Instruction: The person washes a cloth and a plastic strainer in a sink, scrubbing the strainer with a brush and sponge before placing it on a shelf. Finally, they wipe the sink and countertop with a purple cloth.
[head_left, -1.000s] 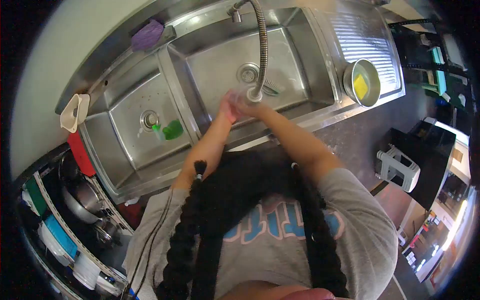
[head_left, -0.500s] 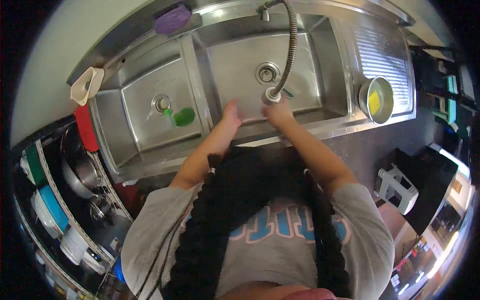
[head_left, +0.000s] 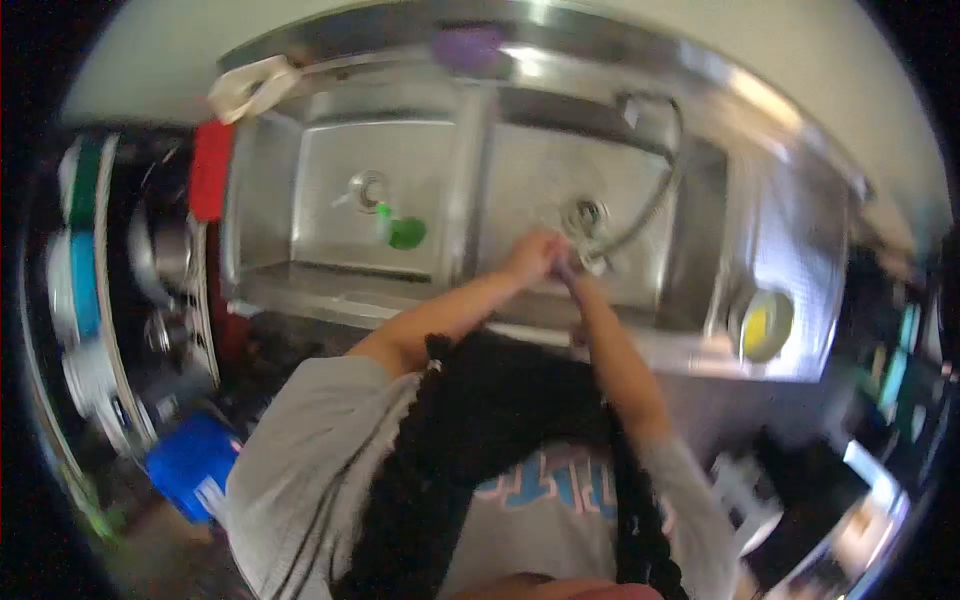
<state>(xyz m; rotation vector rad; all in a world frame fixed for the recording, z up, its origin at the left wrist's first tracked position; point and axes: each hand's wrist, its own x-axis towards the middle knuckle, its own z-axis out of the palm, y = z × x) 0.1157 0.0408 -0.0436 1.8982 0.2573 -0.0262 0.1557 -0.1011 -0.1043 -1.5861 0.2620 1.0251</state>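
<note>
Over the right sink basin (head_left: 520,165) my left hand (head_left: 535,256) and my right hand (head_left: 562,268) are brought together and overlap. Motion blur smears the fingers of both. Just right of my right hand hangs the spray head (head_left: 597,265) at the end of the flexible metal tap hose (head_left: 665,190). The basin's drain (head_left: 585,215) shows a little beyond the hands. In the left basin (head_left: 330,215) lies a green brush-like thing (head_left: 405,233) near another drain (head_left: 370,190).
On the right drainboard (head_left: 800,215) stands a metal bowl (head_left: 785,325) holding something yellow (head_left: 757,328). A purple thing (head_left: 468,48) sits on the back ledge, and a cream container (head_left: 252,88) at the left corner. Racks with pots (head_left: 165,250) and plates line the left side.
My hands have come together from being apart. The spray head that was at my right hand now hangs beside it. The view has turned and shifted.
</note>
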